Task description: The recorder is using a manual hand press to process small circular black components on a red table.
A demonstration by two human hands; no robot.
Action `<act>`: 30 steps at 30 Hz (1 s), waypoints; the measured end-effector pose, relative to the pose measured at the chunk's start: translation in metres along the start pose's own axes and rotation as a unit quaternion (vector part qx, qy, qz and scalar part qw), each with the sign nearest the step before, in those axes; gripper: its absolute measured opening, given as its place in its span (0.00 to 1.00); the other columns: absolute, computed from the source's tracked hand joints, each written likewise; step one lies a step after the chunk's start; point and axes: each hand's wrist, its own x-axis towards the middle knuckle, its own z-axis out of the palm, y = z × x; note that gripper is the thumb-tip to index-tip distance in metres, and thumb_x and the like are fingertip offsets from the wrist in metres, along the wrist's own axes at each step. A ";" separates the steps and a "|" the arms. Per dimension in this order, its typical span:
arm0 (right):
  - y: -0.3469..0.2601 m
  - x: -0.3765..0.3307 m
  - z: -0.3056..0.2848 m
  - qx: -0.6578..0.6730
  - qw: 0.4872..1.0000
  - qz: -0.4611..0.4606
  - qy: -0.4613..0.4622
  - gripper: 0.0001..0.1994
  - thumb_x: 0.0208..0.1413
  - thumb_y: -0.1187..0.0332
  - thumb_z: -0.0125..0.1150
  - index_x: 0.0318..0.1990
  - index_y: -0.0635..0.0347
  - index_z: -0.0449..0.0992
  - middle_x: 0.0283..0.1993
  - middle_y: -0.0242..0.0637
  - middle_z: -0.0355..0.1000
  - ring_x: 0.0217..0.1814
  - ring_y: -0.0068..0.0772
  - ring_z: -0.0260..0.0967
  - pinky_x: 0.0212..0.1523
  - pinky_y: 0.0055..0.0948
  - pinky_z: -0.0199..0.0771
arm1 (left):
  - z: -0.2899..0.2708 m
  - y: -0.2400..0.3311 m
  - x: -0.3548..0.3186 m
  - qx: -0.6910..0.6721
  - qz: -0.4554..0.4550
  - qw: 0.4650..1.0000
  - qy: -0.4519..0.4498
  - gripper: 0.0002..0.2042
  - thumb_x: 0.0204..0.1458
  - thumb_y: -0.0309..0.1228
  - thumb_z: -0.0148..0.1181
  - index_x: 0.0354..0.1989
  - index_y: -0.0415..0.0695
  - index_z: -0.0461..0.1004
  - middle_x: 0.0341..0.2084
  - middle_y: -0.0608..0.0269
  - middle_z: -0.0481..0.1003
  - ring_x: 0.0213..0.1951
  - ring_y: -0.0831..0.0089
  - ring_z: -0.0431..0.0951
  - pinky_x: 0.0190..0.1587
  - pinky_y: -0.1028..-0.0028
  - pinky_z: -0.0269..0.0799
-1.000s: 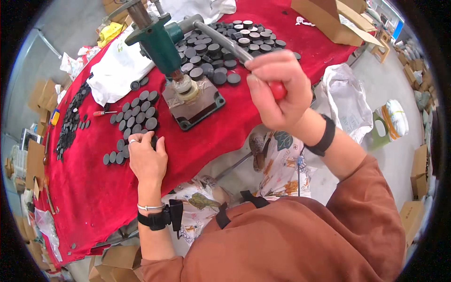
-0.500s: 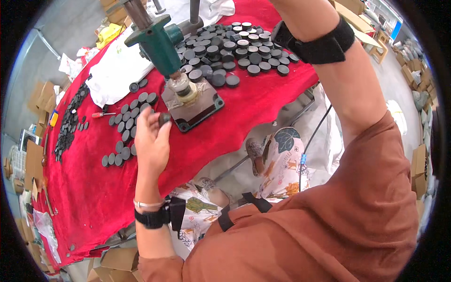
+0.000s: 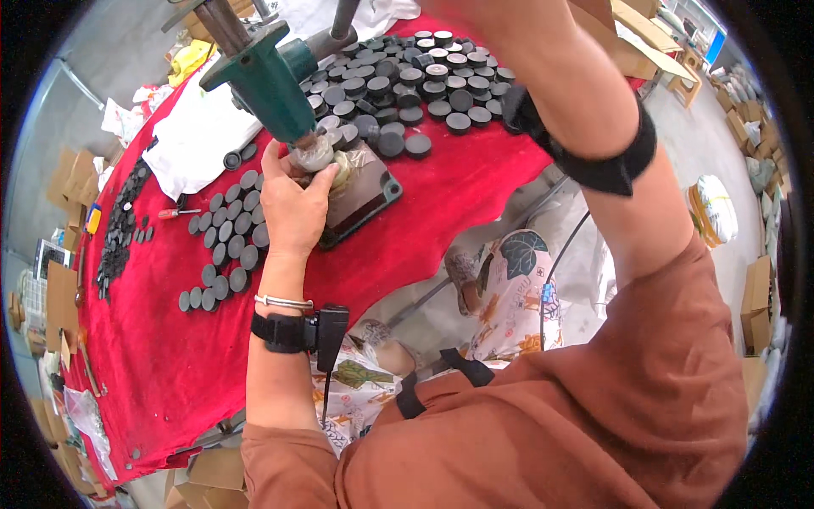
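Dozens of black discs on red surface, green press near front edge. Left hand curled round its tip, can't tell if gripping; right hand up high, ditto.

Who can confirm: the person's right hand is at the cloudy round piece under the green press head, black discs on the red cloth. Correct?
Wrong hand: the head view shows the person's left hand at the cloudy round piece under the green press head. Black discs on the red cloth is correct.
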 end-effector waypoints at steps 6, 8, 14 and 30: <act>-0.010 -0.069 -0.036 0.075 0.997 0.028 0.009 0.05 0.49 0.76 0.56 0.32 0.66 0.68 0.26 0.39 0.68 0.25 0.28 0.66 0.28 0.27 0.66 | -0.002 -0.009 -0.002 -0.034 0.024 0.999 0.017 0.40 0.43 0.26 0.69 0.62 0.29 0.52 0.41 0.49 0.76 0.40 0.66 0.78 0.45 0.71 0.73; -0.010 -0.090 -0.049 0.056 0.996 -0.030 -0.057 0.11 0.49 0.86 0.56 0.39 0.67 0.65 0.30 0.42 0.71 0.30 0.26 0.70 0.32 0.20 0.69 | -0.010 -0.012 -0.004 0.001 0.039 0.999 0.027 0.39 0.42 0.26 0.69 0.62 0.29 0.54 0.41 0.51 0.76 0.40 0.66 0.78 0.46 0.71 0.73; -0.012 -0.139 -0.046 0.161 0.987 0.009 -0.012 0.13 0.44 0.82 0.64 0.36 0.63 0.68 0.34 0.46 0.74 0.31 0.31 0.72 0.32 0.24 0.71 | -0.067 -0.013 -0.037 0.283 0.023 0.957 0.065 0.19 0.44 0.35 0.68 0.44 0.39 0.76 0.36 0.53 0.75 0.37 0.58 0.76 0.43 0.64 0.73; 0.014 0.005 -0.002 0.051 0.998 -0.012 -0.033 0.09 0.49 0.68 0.55 0.27 0.67 0.72 0.20 0.42 0.70 0.23 0.32 0.68 0.27 0.32 0.67 | -0.066 -0.014 -0.030 0.104 -0.056 0.992 0.039 0.16 0.45 0.26 0.63 0.44 0.38 0.76 0.34 0.58 0.78 0.33 0.70 0.79 0.39 0.72 0.74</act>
